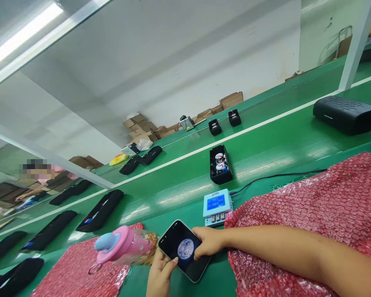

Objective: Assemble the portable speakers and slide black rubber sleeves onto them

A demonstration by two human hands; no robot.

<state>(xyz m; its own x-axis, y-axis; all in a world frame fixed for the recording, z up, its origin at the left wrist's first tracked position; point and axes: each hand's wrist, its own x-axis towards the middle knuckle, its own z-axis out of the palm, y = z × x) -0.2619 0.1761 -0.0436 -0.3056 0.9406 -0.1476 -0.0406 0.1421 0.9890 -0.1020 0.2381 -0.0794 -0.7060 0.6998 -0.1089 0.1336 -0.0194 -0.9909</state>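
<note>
A smartphone [174, 246] with a round moon-like picture on its dark screen is held between both hands, low in the middle of the view. My left hand [161, 270] grips its lower left edge, thumb resting on the screen. My right hand [208, 241] holds the right edge, its thumb bent over the glass. Just left of the phone lies a clear bottle with a pink and blue lid [119, 245]. Behind my right hand stands a small light-blue device [218, 206] with a lit display and several buttons.
Red bubble wrap [321, 198] covers the right side, with another sheet [80, 268] at left. Black speaker housings [100, 210] lie along the green conveyor; an open one [221, 165] shows parts inside. A larger black speaker [346, 115] sits far right. Another person [38, 173] is at far left.
</note>
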